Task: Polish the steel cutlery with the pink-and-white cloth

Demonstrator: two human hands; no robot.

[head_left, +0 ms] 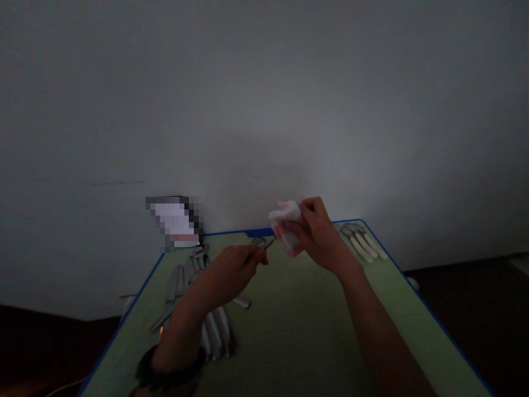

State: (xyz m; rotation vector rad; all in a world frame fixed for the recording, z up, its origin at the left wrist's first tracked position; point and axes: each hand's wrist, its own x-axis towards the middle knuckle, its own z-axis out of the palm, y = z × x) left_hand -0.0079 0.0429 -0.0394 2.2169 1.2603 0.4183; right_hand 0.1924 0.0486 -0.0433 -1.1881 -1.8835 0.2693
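My left hand (235,270) is closed on a slim piece of cutlery (269,243); its thin metal end sticks out past my fingertips toward the right, and the rest is hidden in my grip. Facing it, my right hand (324,234) pinches a crumpled pink-and-white cloth (289,220), which hangs above the table's far edge. The metal end comes close to the cloth; whether they touch, I cannot tell. Below my left wrist lie several utensils with pale handles (215,333), partly covered by my forearm. A single pale handle end (242,301) shows just under that hand.
Several white-handled utensils (363,242) lie side by side at the table's far right corner. More metal cutlery (176,281) lies at the left. A blurred-out upright object (176,223) stands at the back left. The green, blue-edged table (314,331) stands against a grey wall (264,110).
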